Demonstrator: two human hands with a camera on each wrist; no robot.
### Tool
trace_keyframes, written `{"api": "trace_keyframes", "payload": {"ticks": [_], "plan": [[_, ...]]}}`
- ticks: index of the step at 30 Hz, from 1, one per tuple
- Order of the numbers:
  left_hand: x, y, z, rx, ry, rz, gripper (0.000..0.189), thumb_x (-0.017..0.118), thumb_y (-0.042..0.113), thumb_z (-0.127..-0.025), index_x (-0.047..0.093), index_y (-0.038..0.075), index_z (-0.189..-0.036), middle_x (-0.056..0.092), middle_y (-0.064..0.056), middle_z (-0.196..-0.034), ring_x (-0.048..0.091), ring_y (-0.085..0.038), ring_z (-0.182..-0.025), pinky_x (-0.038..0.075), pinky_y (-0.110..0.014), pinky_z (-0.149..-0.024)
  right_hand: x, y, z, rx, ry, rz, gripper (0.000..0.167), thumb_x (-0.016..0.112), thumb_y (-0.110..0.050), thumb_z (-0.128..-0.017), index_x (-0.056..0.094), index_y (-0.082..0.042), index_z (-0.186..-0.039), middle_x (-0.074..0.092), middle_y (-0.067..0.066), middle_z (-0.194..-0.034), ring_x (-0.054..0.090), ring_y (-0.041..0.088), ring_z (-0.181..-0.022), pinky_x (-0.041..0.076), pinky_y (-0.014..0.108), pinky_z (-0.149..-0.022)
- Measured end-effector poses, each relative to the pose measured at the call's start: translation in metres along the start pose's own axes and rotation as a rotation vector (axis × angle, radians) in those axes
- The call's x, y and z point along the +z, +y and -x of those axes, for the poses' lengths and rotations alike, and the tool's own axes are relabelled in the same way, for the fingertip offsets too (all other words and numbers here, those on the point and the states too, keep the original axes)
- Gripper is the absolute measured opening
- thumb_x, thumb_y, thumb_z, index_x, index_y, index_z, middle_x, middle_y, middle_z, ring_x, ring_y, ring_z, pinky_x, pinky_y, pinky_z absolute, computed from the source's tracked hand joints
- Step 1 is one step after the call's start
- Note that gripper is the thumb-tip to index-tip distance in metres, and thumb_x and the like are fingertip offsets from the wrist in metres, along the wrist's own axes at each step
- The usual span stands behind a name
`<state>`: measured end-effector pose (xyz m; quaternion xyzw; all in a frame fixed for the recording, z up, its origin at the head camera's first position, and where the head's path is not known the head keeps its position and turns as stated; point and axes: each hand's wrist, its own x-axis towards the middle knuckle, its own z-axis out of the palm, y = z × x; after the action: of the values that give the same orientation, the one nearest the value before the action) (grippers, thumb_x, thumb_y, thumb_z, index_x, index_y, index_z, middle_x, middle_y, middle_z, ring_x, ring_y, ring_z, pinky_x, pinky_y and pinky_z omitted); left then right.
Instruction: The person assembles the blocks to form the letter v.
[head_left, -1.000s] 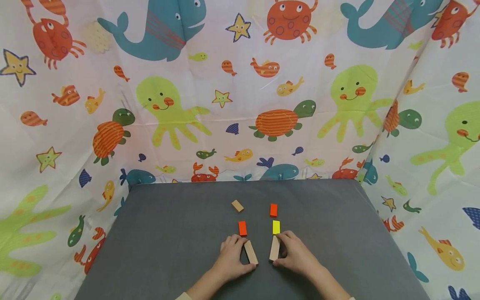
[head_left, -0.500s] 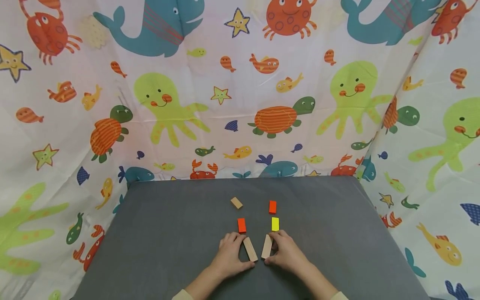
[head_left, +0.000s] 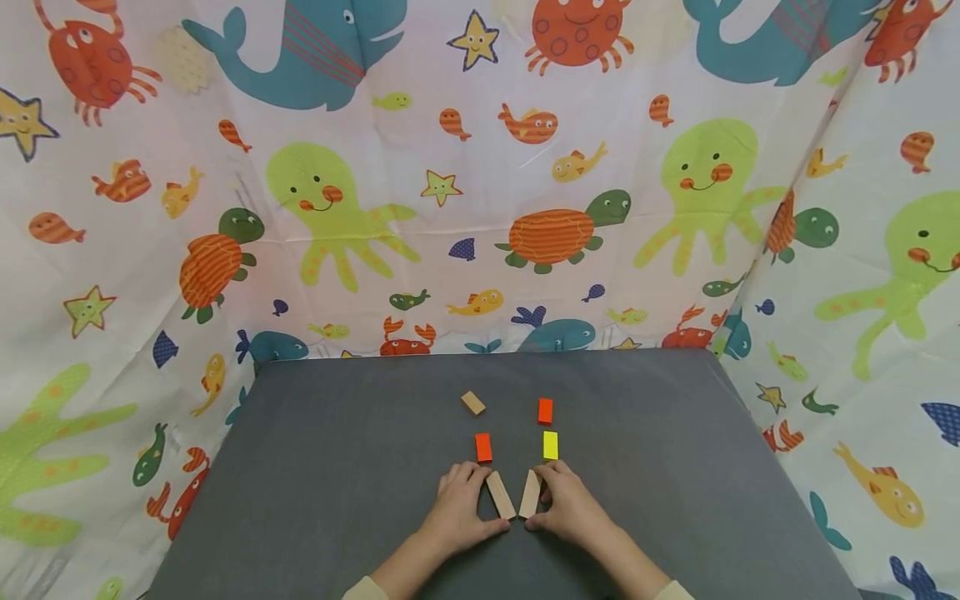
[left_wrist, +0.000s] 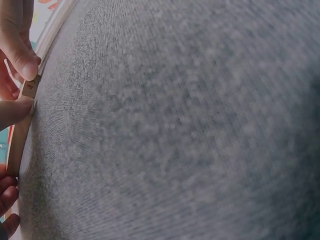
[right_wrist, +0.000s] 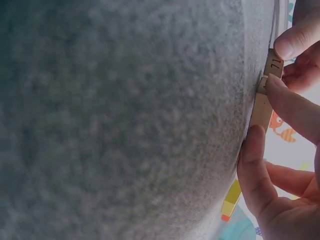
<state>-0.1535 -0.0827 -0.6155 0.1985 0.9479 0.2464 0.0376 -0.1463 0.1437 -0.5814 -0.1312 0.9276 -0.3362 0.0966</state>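
Note:
In the head view my left hand pinches a plain wooden block lengthwise, thumb at its near end and fingers at the far end. My right hand holds a matching wooden block by its two ends. Both lie on the grey cloth, slanted into a V, with their near ends close together. Dark printed marks show on the block end in the left wrist view. In the right wrist view the thumb and a fingertip span the right-hand block.
Just beyond the left block lies a red block. A yellow block is beyond the right one, with another red block behind it. A small wooden block lies tilted farther back. Printed curtains surround the grey table.
My right hand has slid its wooden block left, toward the one in my left hand, narrowing the gap between them. The left hand has stayed nearly still; the view has tilted slightly.

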Motion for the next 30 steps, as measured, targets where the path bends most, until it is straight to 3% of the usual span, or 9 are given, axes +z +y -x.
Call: {"api": "trace_keyframes", "payload": {"ticks": [10,17,26,30], "plan": [[-0.002,-0.002,0.001,0.019,0.014,-0.007,0.080,0.084,0.059,-0.072,0.060,0.015,-0.134,0.056,0.000,-0.120,0.050,-0.020,-0.111,0.042,-0.047,-0.096,0.003,0.001,-0.001,-0.002,-0.006,0.006,0.085,0.096,-0.025,-0.065,0.057,0.004,-0.135,0.056,0.013,-0.121,0.057,0.013,-0.084,0.048,0.026,-0.067],[-0.004,-0.004,0.001,0.005,-0.031,0.023,0.088,0.085,0.062,-0.070,0.056,0.016,-0.139,0.054,0.000,-0.123,0.049,-0.021,-0.115,0.042,-0.049,-0.101,-0.004,0.003,-0.002,0.015,0.023,-0.004,0.089,0.096,-0.032,-0.065,0.056,0.000,-0.137,0.058,0.012,-0.125,0.059,0.013,-0.084,0.050,0.027,-0.067],[-0.004,-0.004,0.002,-0.027,-0.056,0.043,0.090,0.082,0.066,-0.070,0.057,0.016,-0.140,0.054,0.000,-0.124,0.049,-0.021,-0.116,0.042,-0.049,-0.100,-0.016,0.004,-0.007,0.005,0.155,0.031,0.060,0.086,-0.025,-0.081,0.062,-0.004,-0.133,0.066,0.010,-0.119,0.067,0.019,-0.093,0.056,0.038,-0.078],[-0.004,-0.005,0.002,-0.030,-0.058,0.052,0.088,0.080,0.068,-0.071,0.057,0.017,-0.139,0.055,0.001,-0.124,0.049,-0.020,-0.115,0.043,-0.049,-0.100,-0.022,0.007,-0.012,0.011,0.183,0.044,0.057,0.084,-0.021,-0.083,0.063,-0.003,-0.132,0.067,0.010,-0.115,0.065,0.021,-0.093,0.055,0.041,-0.081]]}}
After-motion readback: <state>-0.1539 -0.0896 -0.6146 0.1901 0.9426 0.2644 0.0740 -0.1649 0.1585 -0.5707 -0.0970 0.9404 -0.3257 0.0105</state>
